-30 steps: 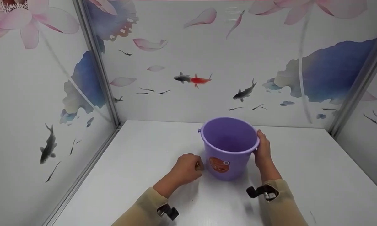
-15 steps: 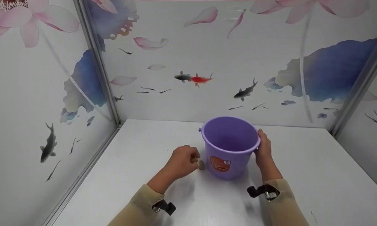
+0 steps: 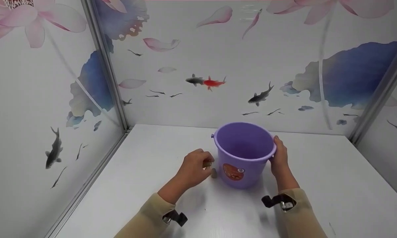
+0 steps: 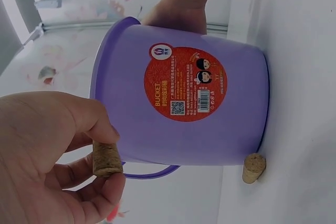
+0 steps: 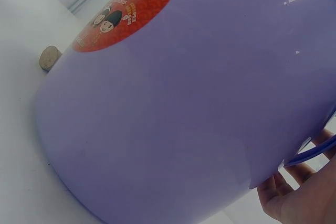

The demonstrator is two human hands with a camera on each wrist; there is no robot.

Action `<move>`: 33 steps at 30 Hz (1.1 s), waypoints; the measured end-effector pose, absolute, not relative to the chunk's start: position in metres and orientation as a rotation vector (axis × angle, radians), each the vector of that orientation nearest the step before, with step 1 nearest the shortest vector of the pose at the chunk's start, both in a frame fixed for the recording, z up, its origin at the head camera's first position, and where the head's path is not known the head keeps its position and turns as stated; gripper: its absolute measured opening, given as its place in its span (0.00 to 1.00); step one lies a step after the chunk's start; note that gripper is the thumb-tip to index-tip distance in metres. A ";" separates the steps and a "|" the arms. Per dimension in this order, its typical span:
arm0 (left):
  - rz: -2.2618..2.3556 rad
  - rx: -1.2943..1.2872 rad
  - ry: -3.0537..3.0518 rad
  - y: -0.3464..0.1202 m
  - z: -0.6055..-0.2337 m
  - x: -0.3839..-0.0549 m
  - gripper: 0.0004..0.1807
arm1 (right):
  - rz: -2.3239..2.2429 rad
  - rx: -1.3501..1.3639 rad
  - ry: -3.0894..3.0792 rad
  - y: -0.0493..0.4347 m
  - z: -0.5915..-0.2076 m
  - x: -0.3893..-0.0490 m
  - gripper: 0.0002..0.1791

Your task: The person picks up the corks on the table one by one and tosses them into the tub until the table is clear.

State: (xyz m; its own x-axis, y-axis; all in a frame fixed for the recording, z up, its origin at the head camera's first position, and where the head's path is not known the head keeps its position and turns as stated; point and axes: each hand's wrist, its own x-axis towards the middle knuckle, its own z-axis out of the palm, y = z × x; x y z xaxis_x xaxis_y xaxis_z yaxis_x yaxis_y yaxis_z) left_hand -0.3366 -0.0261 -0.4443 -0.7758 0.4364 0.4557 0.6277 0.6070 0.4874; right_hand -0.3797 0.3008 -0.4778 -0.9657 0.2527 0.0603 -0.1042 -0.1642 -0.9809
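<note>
A purple bucket (image 3: 241,172) with a red round label stands upright on the white table. My right hand (image 3: 279,157) grips its right side at the rim, thumb up by the edge; in the right wrist view its fingers (image 5: 302,171) lie against the wall near the purple handle (image 5: 312,151). My left hand (image 3: 195,168) is just left of the bucket, above the tabletop. Between thumb and fingers it pinches a cork (image 4: 107,159), short and brown. A second cork (image 4: 254,168) stands on the table close beside the bucket's base, below the left hand.
White panels printed with lotus flowers and fish enclose the table (image 3: 135,158) at the back (image 3: 172,109) and both sides, joined by grey metal posts (image 3: 107,69). Each sleeve carries a black wrist mount (image 3: 176,218).
My left hand has risen from the tabletop beside the bucket with a cork in its fingers, exposing the other cork at the base. The right hand keeps its grip; the bucket stays put.
</note>
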 end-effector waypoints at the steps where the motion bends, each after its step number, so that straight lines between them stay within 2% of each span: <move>1: -0.940 -0.865 -2.541 -0.025 -0.444 -0.337 0.07 | 2.227 -0.172 -1.860 0.301 -0.478 -0.380 0.38; 12: -0.987 -0.908 -2.493 -0.012 -0.444 -0.346 0.10 | 2.224 -0.191 -1.834 0.312 -0.480 -0.376 0.32; 33: -0.964 -0.875 -2.323 -0.003 -0.415 -0.350 0.09 | 2.232 -0.181 -1.853 0.301 -0.480 -0.381 0.37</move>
State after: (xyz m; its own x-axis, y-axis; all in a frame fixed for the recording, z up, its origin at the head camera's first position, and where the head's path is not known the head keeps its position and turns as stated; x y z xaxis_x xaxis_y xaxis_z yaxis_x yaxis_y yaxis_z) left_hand -0.3505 -0.0032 -0.4154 -0.6836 0.3744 0.6265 0.7079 0.5488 0.4445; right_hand -0.3811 0.3005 -0.4797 -0.9648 0.2573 0.0542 -0.1006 -0.1707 -0.9802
